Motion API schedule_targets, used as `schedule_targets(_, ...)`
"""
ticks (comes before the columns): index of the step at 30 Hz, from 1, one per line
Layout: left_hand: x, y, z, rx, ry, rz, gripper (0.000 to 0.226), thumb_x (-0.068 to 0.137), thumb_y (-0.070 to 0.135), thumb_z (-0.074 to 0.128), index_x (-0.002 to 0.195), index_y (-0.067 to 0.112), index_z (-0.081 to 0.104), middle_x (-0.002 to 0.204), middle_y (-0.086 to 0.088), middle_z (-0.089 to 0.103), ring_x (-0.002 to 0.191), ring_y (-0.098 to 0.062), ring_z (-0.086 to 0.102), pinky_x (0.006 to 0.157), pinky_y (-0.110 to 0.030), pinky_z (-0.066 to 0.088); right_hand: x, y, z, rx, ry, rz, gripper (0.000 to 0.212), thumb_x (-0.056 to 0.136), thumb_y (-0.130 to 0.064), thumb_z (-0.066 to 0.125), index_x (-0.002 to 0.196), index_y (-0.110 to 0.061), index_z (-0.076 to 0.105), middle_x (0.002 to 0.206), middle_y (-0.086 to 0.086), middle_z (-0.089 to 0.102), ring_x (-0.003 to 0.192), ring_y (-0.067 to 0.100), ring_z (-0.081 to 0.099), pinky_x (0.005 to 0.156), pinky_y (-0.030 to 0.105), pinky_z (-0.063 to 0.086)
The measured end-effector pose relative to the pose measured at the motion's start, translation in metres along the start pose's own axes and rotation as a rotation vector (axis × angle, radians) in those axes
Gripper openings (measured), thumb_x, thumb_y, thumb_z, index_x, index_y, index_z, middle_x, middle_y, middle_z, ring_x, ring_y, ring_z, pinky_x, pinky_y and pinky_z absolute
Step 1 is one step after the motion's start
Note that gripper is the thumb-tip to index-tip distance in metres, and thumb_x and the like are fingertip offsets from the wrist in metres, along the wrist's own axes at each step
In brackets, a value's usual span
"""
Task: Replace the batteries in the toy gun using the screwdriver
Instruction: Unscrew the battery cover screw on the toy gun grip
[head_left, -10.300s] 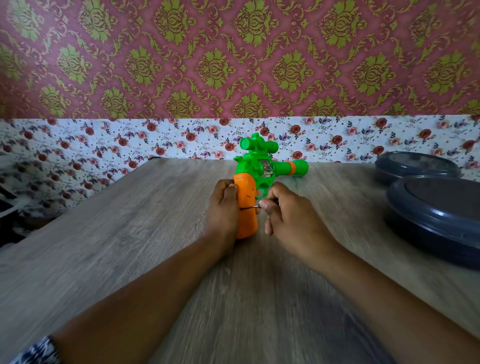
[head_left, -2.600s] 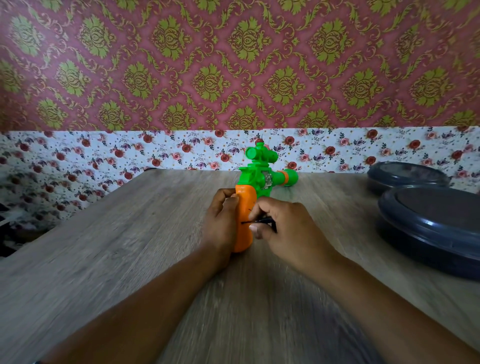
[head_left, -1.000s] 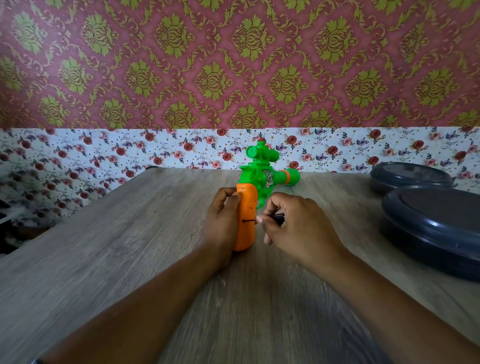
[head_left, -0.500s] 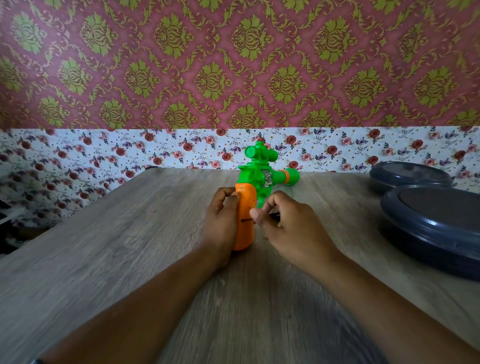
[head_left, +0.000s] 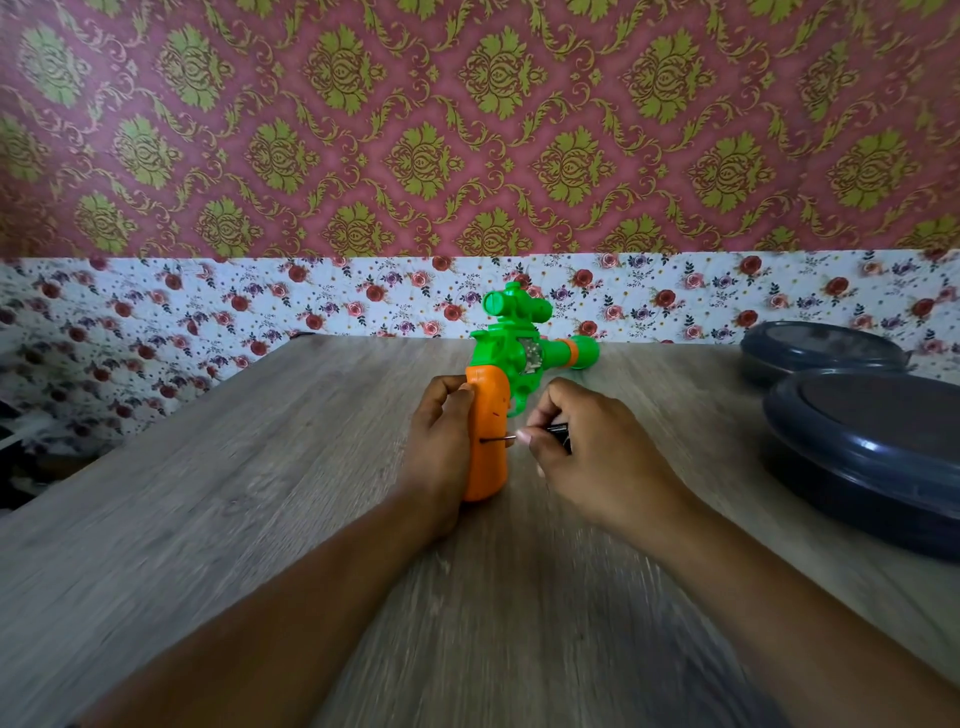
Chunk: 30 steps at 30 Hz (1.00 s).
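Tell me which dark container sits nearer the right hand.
The front container, the larger-looking one beside the right hand. The other container sits behind it, against the wall.
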<state>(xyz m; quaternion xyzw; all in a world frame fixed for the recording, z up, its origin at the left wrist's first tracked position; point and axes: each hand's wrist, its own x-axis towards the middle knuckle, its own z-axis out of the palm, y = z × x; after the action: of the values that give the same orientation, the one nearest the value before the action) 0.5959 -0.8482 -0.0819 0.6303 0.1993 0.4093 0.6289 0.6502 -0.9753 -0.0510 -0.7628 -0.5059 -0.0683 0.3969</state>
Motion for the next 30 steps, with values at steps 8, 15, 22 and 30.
schedule_targets(8, 0.001, 0.0, 0.0, 0.06, -0.004, 0.005, 0.022, 0.098, 0.023, 0.041, 0.082, 0.023, 0.056, 0.082, -0.004, 0.06, 0.075, -0.02, 0.054, 0.07, -0.034, 0.044, -0.002, -0.003, 0.01, 0.071, 0.065, 0.042, 0.02, 0.088, -0.041, 0.054, 0.088, -0.022, 0.046, 0.086, -0.002, 0.064, 0.085, 0.021, 0.062, 0.075, 0.04, 0.049)
schedule_targets(15, 0.001, -0.001, 0.0, 0.069, 0.015, 0.004, 0.019, 0.099, 0.024, 0.039, 0.088, 0.025, 0.055, 0.088, -0.003, 0.061, 0.074, -0.017, 0.057, 0.065, -0.03, 0.046, -0.001, -0.003, 0.007, -0.152, 0.016, 0.104, 0.044, 0.095, -0.036, 0.044, 0.056, -0.023, 0.029, 0.054, -0.004, 0.034, 0.059, 0.021, 0.04, 0.048, 0.03, 0.023)
schedule_targets(22, 0.001, -0.001, -0.001, 0.014, 0.001, -0.025, 0.021, 0.099, 0.023, 0.04, 0.085, 0.023, 0.055, 0.088, -0.009, 0.06, 0.074, -0.019, 0.059, 0.063, -0.029, 0.046, -0.001, -0.002, 0.005, 0.048, 0.059, 0.061, 0.014, 0.083, -0.019, 0.065, 0.072, -0.02, 0.055, 0.071, -0.001, 0.065, 0.071, 0.018, 0.063, 0.066, 0.039, 0.052)
schedule_targets(30, 0.002, -0.001, 0.0, 0.032, 0.008, -0.025, 0.02, 0.098, 0.024, 0.04, 0.087, 0.023, 0.056, 0.091, -0.012, 0.061, 0.072, -0.018, 0.059, 0.063, -0.028, 0.047, 0.003, 0.002, 0.012, 0.242, 0.028, 0.278, 0.018, 0.085, -0.04, 0.059, 0.082, -0.023, 0.053, 0.071, -0.003, 0.064, 0.07, 0.011, 0.061, 0.063, 0.025, 0.044)
